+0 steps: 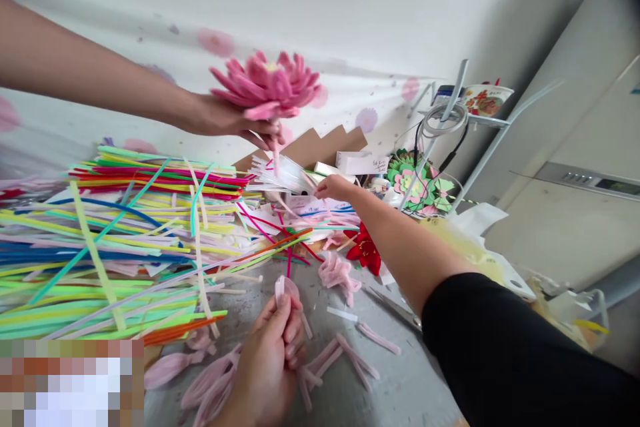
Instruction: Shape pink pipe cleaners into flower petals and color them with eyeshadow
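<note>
1. The grey surface (410, 373) carries everything here, with scuffs and specks showing between the pieces.
2. A broad heap of fuzzy strips (125, 253) covers its left side: yellow, mint, green, blue, lilac, red and orange, mostly lying sideways, several crossing on top.
3. Above the heap's right end, a co-worker's hand (227, 117) grips the stem of a pink flower (273, 83), held upright, its fuzzy petals layered and spreading around a pale centre.
4. The left hand (273, 340), low in the middle, is curled, its thumb pressed against the fingers, pinching a pale pink piece.
5. The right hand (334, 188) reaches to the back, fingers bent downward beside a bundle of white sticks (280, 175); whether it pinches anything, I cannot tell.
6. Long pale pink loops (215, 380), soft and fuzzy, lie just left of the left hand.
7. A crumpled pale pink bunch (340, 273) sits beyond it, near a red flower (365, 250).
8. The pale pink piece (293, 290) rises just above the left thumb: rounded and fuzzy, with a narrow whitish end (279, 288) standing up beside it.
9. A short white stick (342, 314) lies flat to the right.
</note>
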`<state>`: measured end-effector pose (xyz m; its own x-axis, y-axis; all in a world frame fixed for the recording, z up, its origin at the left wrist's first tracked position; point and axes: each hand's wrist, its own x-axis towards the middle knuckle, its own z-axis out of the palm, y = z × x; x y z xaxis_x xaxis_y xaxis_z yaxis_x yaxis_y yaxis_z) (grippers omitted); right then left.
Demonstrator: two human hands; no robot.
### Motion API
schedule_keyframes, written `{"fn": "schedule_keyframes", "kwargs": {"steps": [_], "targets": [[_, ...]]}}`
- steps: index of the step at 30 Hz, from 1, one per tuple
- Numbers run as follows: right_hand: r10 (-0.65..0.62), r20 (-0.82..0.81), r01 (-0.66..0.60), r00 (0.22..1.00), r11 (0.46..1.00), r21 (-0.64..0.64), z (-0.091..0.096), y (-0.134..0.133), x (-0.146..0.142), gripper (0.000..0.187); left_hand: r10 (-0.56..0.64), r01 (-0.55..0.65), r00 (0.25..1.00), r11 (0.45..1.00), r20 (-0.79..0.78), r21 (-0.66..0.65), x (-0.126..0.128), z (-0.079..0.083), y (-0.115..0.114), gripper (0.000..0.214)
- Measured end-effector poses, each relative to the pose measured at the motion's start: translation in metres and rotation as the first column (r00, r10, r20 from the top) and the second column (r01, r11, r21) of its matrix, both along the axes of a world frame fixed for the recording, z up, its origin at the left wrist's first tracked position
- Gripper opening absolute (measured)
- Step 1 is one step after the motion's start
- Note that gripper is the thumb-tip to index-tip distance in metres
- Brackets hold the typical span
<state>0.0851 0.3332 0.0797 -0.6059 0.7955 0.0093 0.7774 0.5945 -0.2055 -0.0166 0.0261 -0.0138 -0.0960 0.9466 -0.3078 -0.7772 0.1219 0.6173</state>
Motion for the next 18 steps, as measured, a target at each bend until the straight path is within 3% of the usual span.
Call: {"fn": "schedule_keyframes", "kwargs": {"steps": [6,10,13,14,15,17,18], "targets": [[-0.056,-0.361,0.08,0.931,0.995,0.052,0.026,-0.016,0.009,0.022,-0.005,0.006,1.0,1.0,-0.014,0.015,0.0,0.001,0.0,0.034],[-0.007,-0.595,0.099,0.804,0.988,0.122,0.059,-0.044,0.027,0.018,-0.026,0.025,0.999,0.999,0.024,0.046,0.0,0.004,0.0,0.034],[0.058,-0.733,0.141,0.677,0.968,0.207,0.081,-0.088,0.049,0.021,-0.042,0.039,0.997,0.998,0.06,0.049,-0.001,0.005,0.0,0.038],[0.093,-0.782,0.151,0.617,0.961,0.234,0.083,-0.108,0.057,0.021,-0.046,0.043,0.997,0.998,0.069,0.045,-0.001,0.005,-0.001,0.039],[0.159,-0.867,0.142,0.472,0.957,0.252,0.081,-0.13,0.065,0.019,-0.051,0.048,0.996,0.998,0.075,0.041,0.0,0.005,-0.001,0.038],[0.181,-0.951,0.115,0.249,0.97,0.214,0.062,-0.178,0.08,0.015,-0.058,0.056,0.996,0.998,0.064,0.034,0.0,0.004,-0.002,0.035],[0.141,-0.97,0.098,0.197,0.982,0.163,0.046,-0.202,0.086,0.013,-0.056,0.055,0.997,0.998,0.045,0.029,0.001,0.004,-0.002,0.033]]}}
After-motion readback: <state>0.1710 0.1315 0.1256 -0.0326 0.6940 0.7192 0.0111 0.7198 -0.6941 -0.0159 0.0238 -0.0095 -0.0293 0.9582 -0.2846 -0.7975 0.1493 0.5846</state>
